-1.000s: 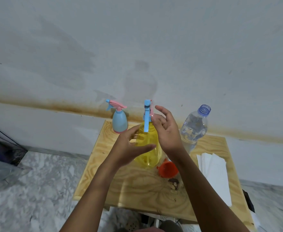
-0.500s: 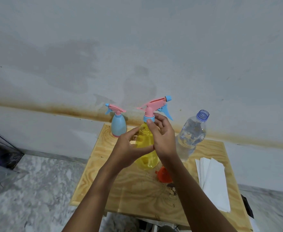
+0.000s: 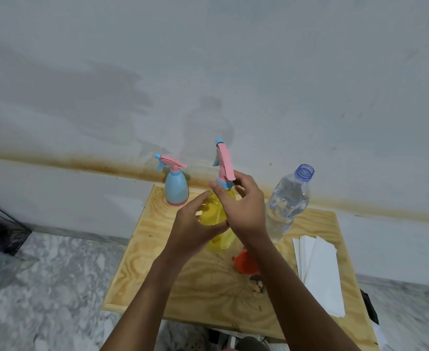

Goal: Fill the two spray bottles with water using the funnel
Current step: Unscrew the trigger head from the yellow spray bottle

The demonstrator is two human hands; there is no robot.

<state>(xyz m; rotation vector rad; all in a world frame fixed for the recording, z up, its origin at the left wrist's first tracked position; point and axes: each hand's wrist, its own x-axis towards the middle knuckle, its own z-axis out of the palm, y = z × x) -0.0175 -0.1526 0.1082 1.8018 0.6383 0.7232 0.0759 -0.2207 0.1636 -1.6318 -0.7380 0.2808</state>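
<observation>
Right hand (image 3: 246,209) fingers pinch the yellow spray bottle's (image 3: 214,214) collar; its head has turned away

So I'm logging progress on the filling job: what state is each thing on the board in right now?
Yellow spray bottle: held upright, spray head still on.
Left hand: gripping the yellow bottle's body.
Right hand: fingers at the bottle's collar.
Blue spray bottle: standing, spray head on, untouched.
Water bottle: uncapped, holding water.
Orange funnel: lying on the board, unused.
White paper: lying flat.
</observation>
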